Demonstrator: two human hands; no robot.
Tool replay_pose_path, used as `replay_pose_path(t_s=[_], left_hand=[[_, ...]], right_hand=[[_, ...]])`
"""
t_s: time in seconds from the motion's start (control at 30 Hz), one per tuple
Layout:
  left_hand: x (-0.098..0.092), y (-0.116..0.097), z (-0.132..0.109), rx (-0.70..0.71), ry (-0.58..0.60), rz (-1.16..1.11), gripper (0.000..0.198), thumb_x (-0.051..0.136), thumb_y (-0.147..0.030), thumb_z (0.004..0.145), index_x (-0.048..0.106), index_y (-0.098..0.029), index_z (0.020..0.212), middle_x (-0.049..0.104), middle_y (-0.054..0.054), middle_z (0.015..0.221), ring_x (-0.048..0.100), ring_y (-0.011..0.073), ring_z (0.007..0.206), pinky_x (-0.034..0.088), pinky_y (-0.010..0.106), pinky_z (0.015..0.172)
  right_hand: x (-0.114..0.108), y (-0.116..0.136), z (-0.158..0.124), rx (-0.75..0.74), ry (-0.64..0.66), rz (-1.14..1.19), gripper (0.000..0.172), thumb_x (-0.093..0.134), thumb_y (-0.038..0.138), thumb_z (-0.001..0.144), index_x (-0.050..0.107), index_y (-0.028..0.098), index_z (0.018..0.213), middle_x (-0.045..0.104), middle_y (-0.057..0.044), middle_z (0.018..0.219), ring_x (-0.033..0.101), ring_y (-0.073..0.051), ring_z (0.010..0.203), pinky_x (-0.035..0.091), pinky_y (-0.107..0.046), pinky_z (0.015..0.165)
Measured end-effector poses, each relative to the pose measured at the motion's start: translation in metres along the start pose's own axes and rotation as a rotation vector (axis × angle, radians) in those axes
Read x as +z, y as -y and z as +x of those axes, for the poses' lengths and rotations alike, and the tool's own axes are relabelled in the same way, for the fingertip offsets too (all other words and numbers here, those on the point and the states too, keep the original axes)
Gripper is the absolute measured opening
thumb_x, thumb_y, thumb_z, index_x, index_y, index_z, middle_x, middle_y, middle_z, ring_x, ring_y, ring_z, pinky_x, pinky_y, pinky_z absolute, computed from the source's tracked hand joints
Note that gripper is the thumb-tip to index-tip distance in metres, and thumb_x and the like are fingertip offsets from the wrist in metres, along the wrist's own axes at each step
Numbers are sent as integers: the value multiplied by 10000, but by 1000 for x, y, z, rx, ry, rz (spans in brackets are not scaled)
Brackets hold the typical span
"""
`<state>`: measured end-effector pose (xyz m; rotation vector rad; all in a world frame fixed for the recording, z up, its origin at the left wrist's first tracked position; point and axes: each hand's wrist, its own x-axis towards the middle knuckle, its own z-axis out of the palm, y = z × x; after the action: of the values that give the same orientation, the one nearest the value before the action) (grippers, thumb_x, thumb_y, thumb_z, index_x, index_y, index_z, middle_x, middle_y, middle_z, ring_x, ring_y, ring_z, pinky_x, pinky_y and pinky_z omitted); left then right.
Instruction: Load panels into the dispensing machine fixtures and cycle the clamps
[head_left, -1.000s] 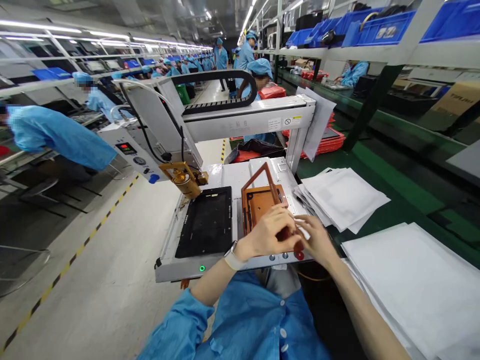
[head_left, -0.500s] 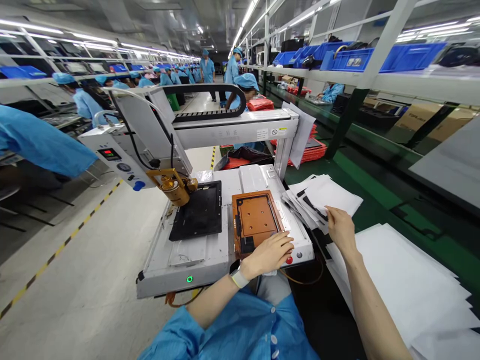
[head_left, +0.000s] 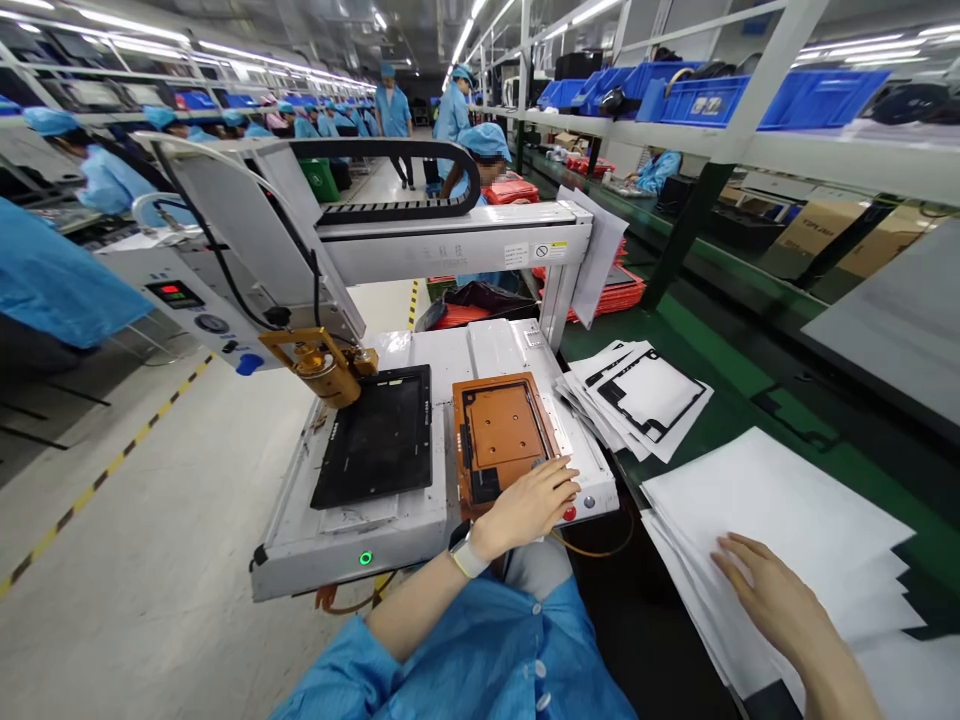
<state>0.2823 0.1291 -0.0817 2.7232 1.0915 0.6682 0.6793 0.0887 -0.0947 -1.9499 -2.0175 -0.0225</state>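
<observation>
The white machine runs partly behind the left hand, fingers outstretched, nothing visible in its grasp. At right, the half-open right hand covers some white sheets; whether it grips one, I cannot tell. The orange tray, black-edged inside, lies on the machine, its near right corner hidden.

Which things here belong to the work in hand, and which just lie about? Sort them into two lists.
Apparently in the work:
orange fixture, left hand over its near corner
white stack, right hand over it
sheet with a black frame
black panel on the machine

Apparently just lying about:
blue bins
cardboard boxes
green bin
</observation>
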Motion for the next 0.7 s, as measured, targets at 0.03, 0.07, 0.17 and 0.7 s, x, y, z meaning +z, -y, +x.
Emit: replay_pose_path(t_s=[0.03,0.07,0.17,0.7], left_hand=[[0,0,0,-3,1,-5,263,539,-263,1113,682,-164,1310,730,142,1461,548,259,1558,508,439,1301],[1,0,0,-7,2,-12,264,536,-265,1115,683,-171,1313,728,136,1467,547,260,1559,511,444,1299],[1,0,0,-15,-15,-56,270,534,-265,1115,693,-179,1315,739,128,1452,567,258,1542,526,445,1285],[-72,-20,-108,-244,-670,-203,219,586,-129,1044,769,-231,1107,835,62,1037,801,190,1011,661,303,905]], right_hand=[[1,6,1,12,-14,21,527,434,618,1008,820,262,966,825,-148,1079,781,-365,920,653,-485,701],[1,16,2,5,-38,49,532,432,622,1023,818,257,998,822,-150,1085,780,-365,955,658,-487,737],[6,58,12,-107,-100,191,509,438,605,1079,807,256,1121,814,-136,1100,771,-336,1010,655,-468,834],[95,146,152,-155,-165,-93,673,607,291,967,506,141,1615,550,-283,1610,462,-464,1510,397,-604,1130]])
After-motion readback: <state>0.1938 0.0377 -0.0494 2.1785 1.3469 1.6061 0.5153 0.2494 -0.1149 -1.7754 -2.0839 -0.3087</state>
